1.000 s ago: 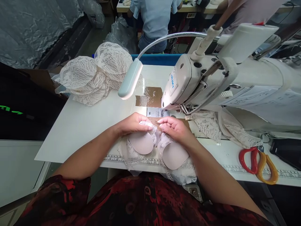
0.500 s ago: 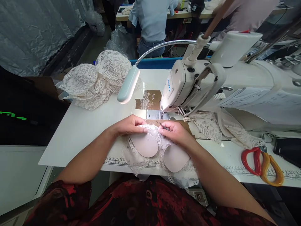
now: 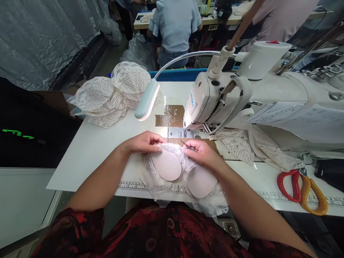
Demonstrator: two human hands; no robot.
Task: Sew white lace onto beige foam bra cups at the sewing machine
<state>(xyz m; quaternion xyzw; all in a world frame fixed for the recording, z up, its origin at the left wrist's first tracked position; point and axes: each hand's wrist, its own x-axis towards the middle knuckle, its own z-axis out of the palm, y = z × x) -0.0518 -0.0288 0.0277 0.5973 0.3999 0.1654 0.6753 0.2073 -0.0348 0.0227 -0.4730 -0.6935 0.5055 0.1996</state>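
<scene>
A white lace bra (image 3: 150, 175) with smooth padded cups (image 3: 167, 165) lies on the table in front of the sewing machine, its lower part hanging over the front edge. My left hand (image 3: 145, 142) is closed on the upper lace edge, thumb on top beside the left cup. My right hand (image 3: 201, 152) pinches the lace near the middle, between the cups. A thin, dark, pointed metal tool (image 3: 188, 146) also sits in that hand, its tip pointing up and left; most of it is hidden by the fingers.
The sewing machine (image 3: 204, 96) stands just beyond my hands, under a lamp (image 3: 147, 100) on a bent neck. Piled lace cups (image 3: 113, 93) are at back left. Scissors (image 3: 302, 190) with red and orange handles lie right. People (image 3: 174, 28) work behind.
My left hand has shifted slightly left along the bra's lace edge. My right hand keeps its grip with the pointed tool. The whole view has moved a little.
</scene>
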